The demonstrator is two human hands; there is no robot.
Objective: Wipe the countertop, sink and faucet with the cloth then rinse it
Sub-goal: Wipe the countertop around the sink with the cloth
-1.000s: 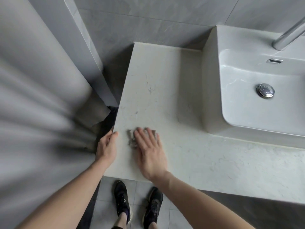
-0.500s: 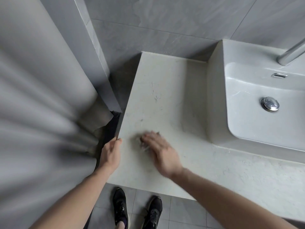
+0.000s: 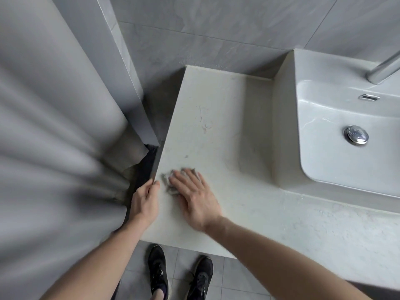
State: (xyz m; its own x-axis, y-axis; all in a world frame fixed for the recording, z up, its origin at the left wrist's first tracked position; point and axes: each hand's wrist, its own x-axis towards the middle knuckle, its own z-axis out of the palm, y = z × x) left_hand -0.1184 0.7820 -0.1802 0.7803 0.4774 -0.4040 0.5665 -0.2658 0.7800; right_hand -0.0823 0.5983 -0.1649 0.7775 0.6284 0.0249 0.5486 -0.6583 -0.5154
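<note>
1. We press the right hand [image 3: 195, 199] flat, fingers spread, on the cloth [image 3: 173, 182]. The open palm loads the cloth evenly against the countertop [image 3: 216, 131]; nothing is gripped.
2. We hook the left hand [image 3: 144, 201] over the counter's left edge, fingers curled round it and thumb on top. We judge that this steadies the body during the stroke.
3. The cloth lies near the front left corner of the countertop, mostly hidden under the right fingers. It is well apart from the sink [image 3: 346, 118].
4. The cloth shows as a small, crumpled grey wad. Its edges are blurred, so we cannot tell its weave or whether it is wet.
5. A few faint marks show on the countertop beyond the cloth.
6. We judge the task to be at the countertop step. Sink, faucet [image 3: 383, 70] and rinse appear not yet done.
</note>
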